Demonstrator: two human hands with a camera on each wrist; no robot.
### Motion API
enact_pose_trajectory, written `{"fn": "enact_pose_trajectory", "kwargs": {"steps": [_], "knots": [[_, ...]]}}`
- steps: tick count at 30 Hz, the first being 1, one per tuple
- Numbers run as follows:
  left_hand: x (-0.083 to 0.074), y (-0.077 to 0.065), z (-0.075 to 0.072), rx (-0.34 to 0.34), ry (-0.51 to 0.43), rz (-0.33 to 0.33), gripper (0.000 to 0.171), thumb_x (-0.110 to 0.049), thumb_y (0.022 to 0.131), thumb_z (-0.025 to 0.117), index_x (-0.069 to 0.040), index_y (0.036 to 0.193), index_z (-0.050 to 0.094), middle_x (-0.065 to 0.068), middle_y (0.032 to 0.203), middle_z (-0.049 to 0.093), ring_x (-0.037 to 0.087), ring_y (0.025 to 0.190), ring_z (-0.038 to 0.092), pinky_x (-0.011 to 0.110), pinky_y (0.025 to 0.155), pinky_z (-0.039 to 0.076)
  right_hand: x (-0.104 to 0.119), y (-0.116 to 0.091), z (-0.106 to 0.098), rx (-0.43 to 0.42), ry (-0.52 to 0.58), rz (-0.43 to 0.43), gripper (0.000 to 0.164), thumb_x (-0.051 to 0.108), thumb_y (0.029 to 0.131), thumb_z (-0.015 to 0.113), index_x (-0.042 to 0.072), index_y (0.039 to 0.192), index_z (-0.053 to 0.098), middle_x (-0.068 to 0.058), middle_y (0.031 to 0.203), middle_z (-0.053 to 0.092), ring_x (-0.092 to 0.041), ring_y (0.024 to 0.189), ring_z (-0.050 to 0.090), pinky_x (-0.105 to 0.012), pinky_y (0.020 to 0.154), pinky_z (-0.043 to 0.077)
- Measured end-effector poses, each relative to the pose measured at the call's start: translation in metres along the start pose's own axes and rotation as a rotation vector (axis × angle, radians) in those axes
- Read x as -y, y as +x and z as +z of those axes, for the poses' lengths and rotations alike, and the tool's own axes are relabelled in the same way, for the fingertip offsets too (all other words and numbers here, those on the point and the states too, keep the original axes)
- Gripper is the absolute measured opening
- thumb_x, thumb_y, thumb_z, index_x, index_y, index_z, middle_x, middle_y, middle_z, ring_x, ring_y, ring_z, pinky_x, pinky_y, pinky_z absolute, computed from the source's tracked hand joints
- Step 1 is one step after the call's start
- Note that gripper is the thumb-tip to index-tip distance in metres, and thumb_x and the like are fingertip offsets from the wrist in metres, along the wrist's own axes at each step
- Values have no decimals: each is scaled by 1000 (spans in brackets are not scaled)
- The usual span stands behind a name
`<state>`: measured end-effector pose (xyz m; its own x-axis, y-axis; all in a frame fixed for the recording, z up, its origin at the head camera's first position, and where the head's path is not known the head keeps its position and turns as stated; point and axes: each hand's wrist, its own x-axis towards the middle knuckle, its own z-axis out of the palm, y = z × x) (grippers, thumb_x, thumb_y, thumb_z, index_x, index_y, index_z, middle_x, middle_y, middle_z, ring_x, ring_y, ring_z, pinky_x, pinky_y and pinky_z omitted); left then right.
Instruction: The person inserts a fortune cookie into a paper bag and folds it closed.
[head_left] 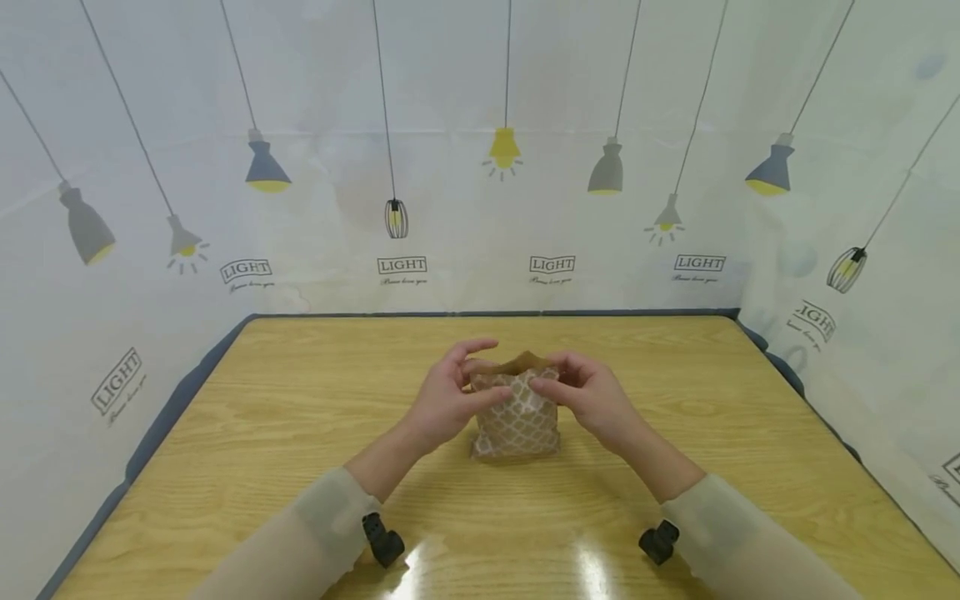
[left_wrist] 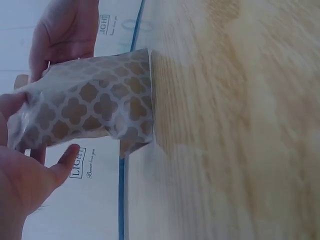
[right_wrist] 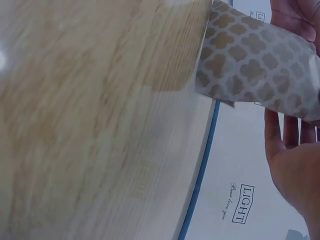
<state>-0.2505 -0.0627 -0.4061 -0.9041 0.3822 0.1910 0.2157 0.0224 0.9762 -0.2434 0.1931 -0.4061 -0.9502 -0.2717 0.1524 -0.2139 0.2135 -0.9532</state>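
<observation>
A small brown paper bag (head_left: 516, 421) with a white lattice pattern stands upright on the wooden table, its brown inner side showing at the open top. My left hand (head_left: 447, 398) holds the bag's upper left side, thumb on the front face and its index finger raised off the rim. On the other side, my right hand (head_left: 596, 396) pinches the upper right edge between thumb and fingers. The left wrist view shows the bag's wrinkled side (left_wrist: 95, 102) with its bottom on the table. In the right wrist view, fingers (right_wrist: 290, 132) reach behind the bag. Its contents are hidden.
The wooden table (head_left: 300, 392) has a dark blue edge along the back and sides. Behind it hangs a pale backdrop (head_left: 457, 250) printed with lamps and the word LIGHT. A small black camera (head_left: 383, 540) is worn on each sleeve cuff.
</observation>
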Motion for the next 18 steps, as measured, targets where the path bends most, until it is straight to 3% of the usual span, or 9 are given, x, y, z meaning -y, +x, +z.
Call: {"fn": "enact_pose_trajectory", "kwargs": {"steps": [5, 12, 16, 18], "knots": [[2, 3, 3, -37, 12, 2, 65, -4, 100, 79, -17, 158, 52, 9, 127, 78, 11, 98, 69, 24, 77, 56, 1, 1, -1, 28, 29, -33, 40, 19, 104, 78, 13, 143, 71, 4, 125, 74, -16, 98, 63, -27, 83, 58], [5, 3, 3, -90, -38, 5, 60, -2, 99, 79, -16, 153, 57, -1, 110, 81, 10, 85, 64, 23, 68, 50, 1, 0, -1, 12, 92, 2, 31, 11, 103, 77, 5, 133, 72, 3, 102, 72, -13, 90, 63, -26, 83, 61], [6, 2, 4, -93, -48, 3, 58, -1, 99, 79, -16, 151, 58, -4, 106, 81, 12, 85, 61, 23, 67, 48, 1, -1, -1, 30, 83, 8, 32, 14, 104, 77, 5, 134, 71, 2, 100, 68, -14, 89, 60, -25, 80, 58], [7, 1, 4, -81, -44, 3, 59, -1, 99, 78, -15, 152, 58, 0, 109, 82, 12, 86, 63, 22, 68, 49, 0, -1, 0, 31, 59, 14, 32, 17, 104, 77, 7, 133, 72, 1, 101, 68, -15, 89, 58, -24, 77, 56]]}}
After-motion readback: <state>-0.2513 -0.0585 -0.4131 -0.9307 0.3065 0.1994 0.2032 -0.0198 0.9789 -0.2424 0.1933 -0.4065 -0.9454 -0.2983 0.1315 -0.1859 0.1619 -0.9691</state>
